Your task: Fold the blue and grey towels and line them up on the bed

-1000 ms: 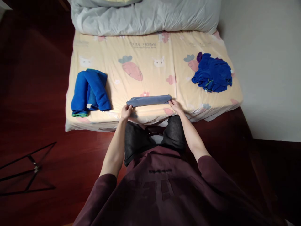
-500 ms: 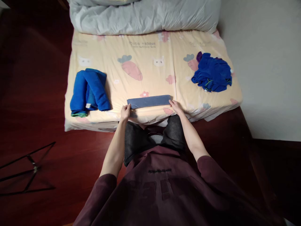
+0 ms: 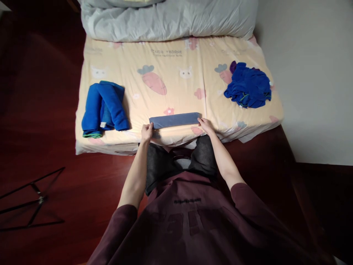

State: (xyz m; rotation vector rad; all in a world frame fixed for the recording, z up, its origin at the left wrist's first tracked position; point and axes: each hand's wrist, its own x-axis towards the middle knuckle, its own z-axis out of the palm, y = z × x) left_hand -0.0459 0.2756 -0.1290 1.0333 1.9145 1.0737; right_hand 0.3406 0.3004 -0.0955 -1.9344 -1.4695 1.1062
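Both hands, left hand (image 3: 147, 131) and right hand (image 3: 205, 125), pinch the folded grey-blue cloth (image 3: 174, 120) on the "Cute rabbit" sheet (image 3: 168, 52).

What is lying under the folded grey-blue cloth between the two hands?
The folded grey-blue cloth lies flat on the yellow carrot-print sheet near its front edge. The part of the sheet directly beneath is covered and cannot be seen.

left hand (image 3: 147, 131) — at folded grey-blue cloth (image 3: 174, 120) left end | right hand (image 3: 205, 125) — right end | bed (image 3: 171, 55)
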